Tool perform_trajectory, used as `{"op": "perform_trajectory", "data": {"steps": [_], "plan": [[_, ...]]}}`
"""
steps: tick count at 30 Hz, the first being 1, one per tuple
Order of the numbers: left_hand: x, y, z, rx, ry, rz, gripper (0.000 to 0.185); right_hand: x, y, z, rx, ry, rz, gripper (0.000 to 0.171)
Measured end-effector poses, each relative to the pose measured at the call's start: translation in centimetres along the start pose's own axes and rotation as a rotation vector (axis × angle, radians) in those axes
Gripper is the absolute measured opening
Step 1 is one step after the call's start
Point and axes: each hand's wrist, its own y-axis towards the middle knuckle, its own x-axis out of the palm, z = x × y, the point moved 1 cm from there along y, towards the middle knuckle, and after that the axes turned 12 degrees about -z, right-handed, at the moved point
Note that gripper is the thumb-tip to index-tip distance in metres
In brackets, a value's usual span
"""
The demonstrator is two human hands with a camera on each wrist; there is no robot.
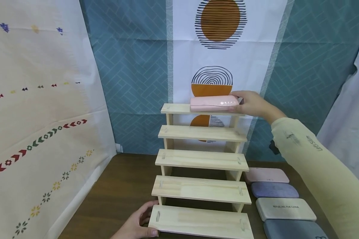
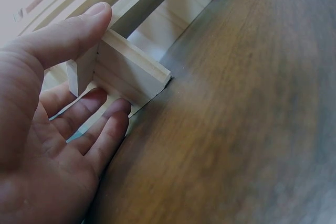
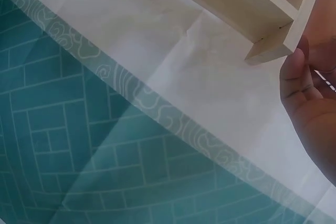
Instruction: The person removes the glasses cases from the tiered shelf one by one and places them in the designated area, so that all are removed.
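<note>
A pale wooden step-shaped display rack [image 1: 201, 159] stands on the brown table. On its top shelf lies a pink glasses case [image 1: 210, 103], set toward the right. My right hand [image 1: 251, 104] holds this case by its right end; in the right wrist view only part of that right hand [image 3: 312, 90] shows, beside a corner of the rack. My left hand [image 1: 136, 222] grips the left end of the lowest shelf. In the left wrist view, the thumb of the left hand [image 2: 47, 114] lies against the board, with the fingers curled on the other side.
Right of the rack, a column of glasses cases lies on the table [image 1: 122, 186]: pink [image 1: 266, 175], purple [image 1: 275, 190], silver-white [image 1: 285, 209] and dark blue [image 1: 294, 229]. A teal and white patterned cloth [image 1: 128, 83] hangs behind, and a white cloth [image 1: 42, 109] hangs at left.
</note>
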Motion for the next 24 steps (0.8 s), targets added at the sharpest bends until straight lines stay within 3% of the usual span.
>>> {"op": "perform_trajectory", "data": {"steps": [24], "plan": [[0.0, -0.1, 0.0, 0.017, 0.022, 0.000, 0.083, -0.5, -1.8, 2.0, 0.066, 0.058, 0.008, 0.070]]}}
